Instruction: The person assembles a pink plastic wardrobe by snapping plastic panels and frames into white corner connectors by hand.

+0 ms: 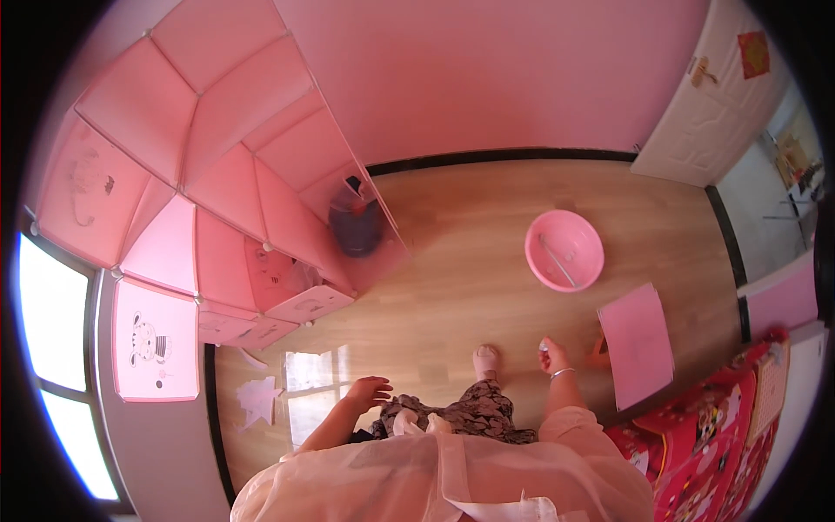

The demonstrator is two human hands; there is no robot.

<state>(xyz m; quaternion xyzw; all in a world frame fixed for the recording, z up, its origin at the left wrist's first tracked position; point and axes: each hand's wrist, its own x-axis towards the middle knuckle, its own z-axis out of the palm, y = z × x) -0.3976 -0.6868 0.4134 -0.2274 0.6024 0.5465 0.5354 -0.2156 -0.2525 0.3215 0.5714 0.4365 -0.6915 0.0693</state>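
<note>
My left hand (369, 393) hangs over the floor beside my dark patterned skirt or trousers, its fingers loosely stretched out and holding nothing. On the other side, my right hand (551, 356) is closed, with fingers curled round something small. A bit of white and red shows there, too little to name. A bracelet circles that wrist. Nearest to the right hand is a pink flat panel (637, 346), which seems to rest on a brown wooden stool (598, 350). Farther ahead a pink basin (565, 250) sits on the floor with a thin stick-like object inside it.
Pink panel cubbies (230, 200) rise along the left, with a dark bundle (355, 226) in one compartment. White paper-like scraps (258, 401) lie on the wood floor at lower left. A red patterned cover (696, 426) is at right. A white door (696, 104) stands open at far right.
</note>
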